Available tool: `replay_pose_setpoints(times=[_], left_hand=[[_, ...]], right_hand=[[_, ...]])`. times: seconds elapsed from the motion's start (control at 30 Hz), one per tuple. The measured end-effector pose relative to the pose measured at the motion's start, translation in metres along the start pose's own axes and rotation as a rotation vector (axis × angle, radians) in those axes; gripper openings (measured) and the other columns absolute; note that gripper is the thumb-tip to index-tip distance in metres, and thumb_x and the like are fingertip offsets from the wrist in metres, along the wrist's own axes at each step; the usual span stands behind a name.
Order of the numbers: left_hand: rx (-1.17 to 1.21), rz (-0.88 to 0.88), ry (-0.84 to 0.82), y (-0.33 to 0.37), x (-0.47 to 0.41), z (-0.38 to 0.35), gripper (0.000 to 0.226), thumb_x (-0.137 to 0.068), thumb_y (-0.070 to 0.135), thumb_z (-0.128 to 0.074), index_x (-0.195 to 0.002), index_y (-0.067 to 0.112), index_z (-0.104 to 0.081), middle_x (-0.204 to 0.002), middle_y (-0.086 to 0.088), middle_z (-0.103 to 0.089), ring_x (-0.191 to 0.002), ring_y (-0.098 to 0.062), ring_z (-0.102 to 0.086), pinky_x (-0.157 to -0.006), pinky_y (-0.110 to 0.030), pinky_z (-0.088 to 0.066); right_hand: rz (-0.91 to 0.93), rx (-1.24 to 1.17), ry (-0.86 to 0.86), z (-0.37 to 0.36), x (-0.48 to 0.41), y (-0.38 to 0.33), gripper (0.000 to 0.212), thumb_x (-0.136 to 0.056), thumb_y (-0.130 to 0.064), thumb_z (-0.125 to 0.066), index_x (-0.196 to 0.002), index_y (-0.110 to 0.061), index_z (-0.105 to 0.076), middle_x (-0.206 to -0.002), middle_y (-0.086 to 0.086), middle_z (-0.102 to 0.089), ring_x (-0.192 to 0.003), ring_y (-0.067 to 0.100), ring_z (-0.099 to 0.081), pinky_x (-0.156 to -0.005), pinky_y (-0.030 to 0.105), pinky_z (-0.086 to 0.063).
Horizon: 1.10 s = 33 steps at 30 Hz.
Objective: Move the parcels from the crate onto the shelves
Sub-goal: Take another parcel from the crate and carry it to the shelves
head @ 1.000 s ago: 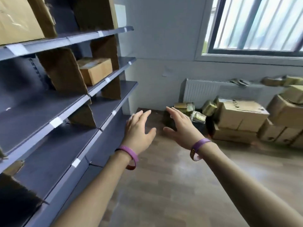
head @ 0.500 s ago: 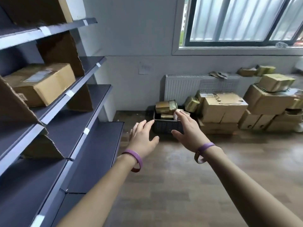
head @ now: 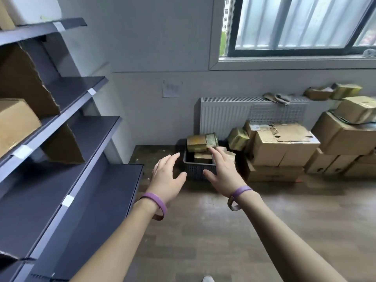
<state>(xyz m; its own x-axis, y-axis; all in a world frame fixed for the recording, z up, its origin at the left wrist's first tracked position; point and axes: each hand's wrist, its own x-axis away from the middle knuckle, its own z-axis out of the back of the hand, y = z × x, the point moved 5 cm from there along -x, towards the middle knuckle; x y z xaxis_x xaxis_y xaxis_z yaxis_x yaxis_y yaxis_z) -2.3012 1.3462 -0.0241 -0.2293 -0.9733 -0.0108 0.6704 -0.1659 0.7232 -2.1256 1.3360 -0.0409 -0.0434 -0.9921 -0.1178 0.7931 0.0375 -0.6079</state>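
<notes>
A dark grey crate point(head: 195, 169) stands on the floor against the far wall, below the radiator. Several taped brown parcels fill it; the top parcel point(head: 200, 142) leans above the rim. My left hand point(head: 165, 176) and my right hand point(head: 222, 171) are stretched out in front of me, fingers spread, holding nothing, still short of the crate. Both wrists wear purple bands. Dark grey shelves point(head: 77, 137) run along the left. One cardboard parcel point(head: 15, 123) sits on a shelf at the left edge.
Cardboard dividers point(head: 22, 86) stand between shelf bays. A heap of large cardboard boxes point(head: 282, 147) is stacked right of the crate under the window. A white radiator point(head: 223, 115) is on the wall. Wood-look floor lies between me and the crate.
The view has swung right and come nearer to the crate, which now appears larger. The shelves have slid to the left. Both hands stay open and extended forward.
</notes>
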Motion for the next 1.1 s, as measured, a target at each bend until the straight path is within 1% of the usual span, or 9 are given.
replay_pose_setpoints(times=[0.17, 0.3, 0.37, 0.43, 0.53, 0.6, 0.7, 0.93, 1.1], left_hand=[[0.043, 0.05, 0.032, 0.014, -0.075, -0.019, 0.055, -0.091, 0.024, -0.055, -0.143, 0.027, -0.035, -0.147, 0.005, -0.033, -0.139, -0.014, -0.024, -0.115, -0.034, -0.023], [0.094, 0.08, 0.022, 0.016, -0.129, -0.036, 0.055, -0.091, 0.023, -0.055, -0.142, 0.027, -0.036, -0.147, 0.005, -0.033, -0.138, -0.014, -0.027, -0.114, -0.036, -0.025], [0.113, 0.099, 0.003, 0.012, -0.156, -0.045, 0.055, -0.091, 0.025, -0.055, -0.142, 0.028, -0.036, -0.147, 0.006, -0.033, -0.137, -0.013, -0.028, -0.114, -0.036, -0.026], [0.119, 0.119, -0.022, 0.004, -0.184, -0.054, 0.055, -0.091, 0.025, -0.054, -0.143, 0.029, -0.035, -0.147, 0.007, -0.032, -0.137, -0.012, -0.028, -0.114, -0.036, -0.027], [0.126, 0.136, -0.042, -0.008, -0.229, -0.064, 0.055, -0.091, 0.025, -0.055, -0.142, 0.029, -0.036, -0.147, 0.006, -0.033, -0.137, -0.013, -0.029, -0.113, -0.034, -0.027], [0.138, 0.13, -0.067, -0.016, -0.268, -0.071, 0.054, -0.091, 0.024, -0.055, -0.141, 0.03, -0.036, -0.146, 0.006, -0.034, -0.136, -0.013, -0.03, -0.112, -0.033, -0.027], [0.164, 0.122, -0.112, -0.03, -0.338, -0.08, 0.054, -0.091, 0.025, -0.054, -0.141, 0.03, -0.036, -0.147, 0.006, -0.033, -0.137, -0.014, -0.029, -0.113, -0.034, -0.026], [0.138, 0.156, -0.195, -0.066, -0.495, -0.091, 0.054, -0.091, 0.025, -0.054, -0.142, 0.028, -0.036, -0.148, 0.001, -0.033, -0.137, -0.019, -0.029, -0.112, -0.035, -0.025], [0.106, 0.219, -0.238, -0.09, -0.576, -0.1, 0.056, -0.091, 0.024, -0.055, -0.143, 0.027, -0.034, -0.149, -0.001, -0.034, -0.138, -0.021, -0.029, -0.112, -0.035, -0.024]], right_hand=[[0.003, -0.014, -0.045, 0.009, -0.073, 0.039, 0.069, -0.093, -0.024, -0.055, -0.151, -0.013, -0.018, -0.158, 0.01, -0.017, -0.147, 0.023, -0.008, -0.12, 0.035, -0.009], [0.006, -0.032, -0.06, 0.008, -0.123, 0.063, 0.068, -0.093, -0.024, -0.055, -0.15, -0.012, -0.02, -0.157, 0.009, -0.018, -0.147, 0.022, -0.01, -0.119, 0.034, -0.01], [-0.004, -0.026, -0.078, 0.004, -0.148, 0.075, 0.068, -0.093, -0.024, -0.055, -0.15, -0.012, -0.02, -0.157, 0.009, -0.019, -0.147, 0.022, -0.011, -0.119, 0.036, -0.011], [-0.017, -0.026, -0.091, -0.001, -0.175, 0.088, 0.068, -0.093, -0.024, -0.055, -0.15, -0.013, -0.02, -0.156, 0.008, -0.02, -0.147, 0.022, -0.01, -0.119, 0.037, -0.012], [-0.047, -0.026, -0.092, -0.008, -0.215, 0.107, 0.069, -0.092, -0.024, -0.056, -0.15, -0.015, -0.021, -0.157, 0.008, -0.02, -0.147, 0.022, -0.01, -0.119, 0.034, -0.011], [-0.072, -0.028, -0.084, -0.013, -0.249, 0.121, 0.069, -0.092, -0.025, -0.057, -0.15, -0.015, -0.022, -0.157, 0.007, -0.02, -0.147, 0.021, -0.01, -0.118, 0.033, -0.011], [-0.103, -0.002, -0.069, -0.021, -0.308, 0.14, 0.068, -0.093, -0.025, -0.056, -0.15, -0.014, -0.021, -0.157, 0.006, -0.021, -0.147, 0.019, -0.009, -0.119, 0.032, -0.01], [-0.211, 0.042, -0.118, -0.042, -0.439, 0.175, 0.067, -0.093, -0.025, -0.053, -0.15, -0.014, -0.02, -0.157, 0.006, -0.021, -0.147, 0.019, -0.01, -0.119, 0.033, -0.011], [-0.266, 0.015, -0.161, -0.061, -0.521, 0.201, 0.068, -0.093, -0.024, -0.054, -0.15, -0.013, -0.02, -0.157, 0.008, -0.021, -0.147, 0.021, -0.012, -0.119, 0.035, -0.012]])
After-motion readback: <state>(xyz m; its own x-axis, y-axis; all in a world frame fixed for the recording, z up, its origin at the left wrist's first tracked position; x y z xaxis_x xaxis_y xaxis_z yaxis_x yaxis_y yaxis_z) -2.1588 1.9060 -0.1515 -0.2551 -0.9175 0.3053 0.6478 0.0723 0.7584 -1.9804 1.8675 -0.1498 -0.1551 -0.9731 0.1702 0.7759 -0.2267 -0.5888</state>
